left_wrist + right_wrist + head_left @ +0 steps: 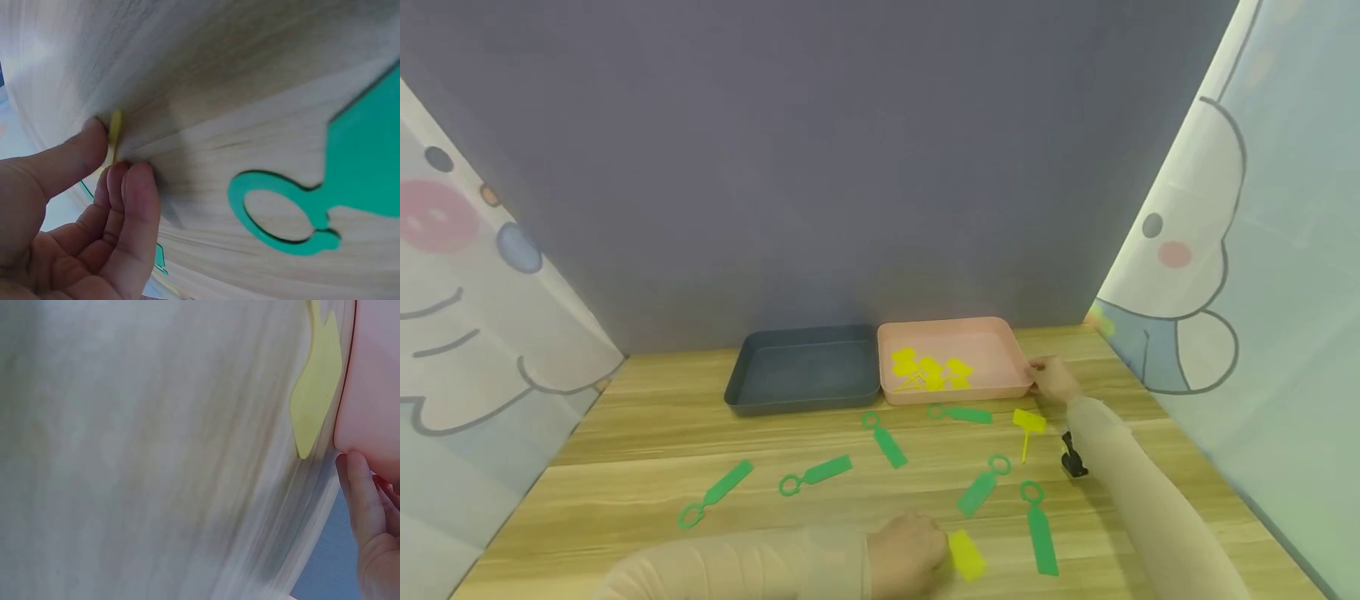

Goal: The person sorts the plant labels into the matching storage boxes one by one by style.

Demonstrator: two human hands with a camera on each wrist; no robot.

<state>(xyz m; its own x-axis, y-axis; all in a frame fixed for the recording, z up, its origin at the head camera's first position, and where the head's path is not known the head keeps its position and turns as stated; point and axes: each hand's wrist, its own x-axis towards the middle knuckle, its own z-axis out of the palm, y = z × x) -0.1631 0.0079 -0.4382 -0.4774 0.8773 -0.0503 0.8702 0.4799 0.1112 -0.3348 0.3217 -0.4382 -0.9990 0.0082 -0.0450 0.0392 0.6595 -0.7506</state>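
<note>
Low at the front of the table, my left hand (907, 554) pinches a yellow T-shaped plant label (967, 556) between thumb and fingers. In the left wrist view this label (114, 134) shows edge-on, close to the wood. My right hand (1054, 379) holds the right edge of a pink tray (955, 397) at its near corner; the right wrist view shows fingers (365, 500) against the tray wall. Several yellow labels (929, 367) lie inside the pink tray. Another yellow label (1028, 422) lies on the table in front of the right hand.
A dark blue-grey tray (808, 408) stands left of the pink one, touching it. Several green ring-ended tags (1042, 542) lie scattered over the wooden table (625, 442). A small black clip-like object (1073, 458) is beside the right forearm. A grey panel (850, 167) rises behind the trays.
</note>
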